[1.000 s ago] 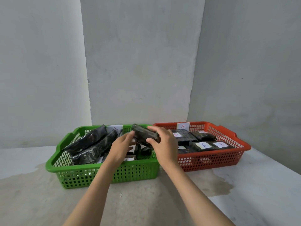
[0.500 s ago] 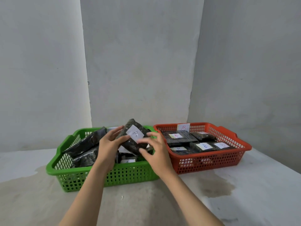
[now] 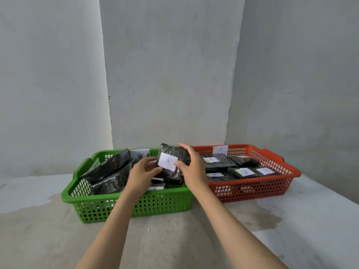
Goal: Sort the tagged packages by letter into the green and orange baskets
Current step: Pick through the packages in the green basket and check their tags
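- The right hand [image 3: 191, 167] has its grip clamped on a black wrapped package [image 3: 173, 164], fingers curled over the top edge and thumb pressed on the front beside the white tag.
- The left hand [image 3: 140, 174] holds the same package from the left side, its thumb pinching the lower left edge of the tag.
- The tag [image 3: 168, 161] faces the camera and bears a red letter A.
- The package is held upright above the right end of the green basket [image 3: 124, 207], close to the shared edge with the orange basket [image 3: 252, 188].
- In the green basket lie other black packages [image 3: 108, 171], leaning toward the left, with a paper label [image 3: 140, 153] at its back wall.
- The orange basket holds flat packages tagged B [image 3: 245, 171], and a B label [image 3: 220, 150] stands on its back rim.
- Both baskets stand touching, side by side, on a grey counter [image 3: 194, 239] in a wall corner.
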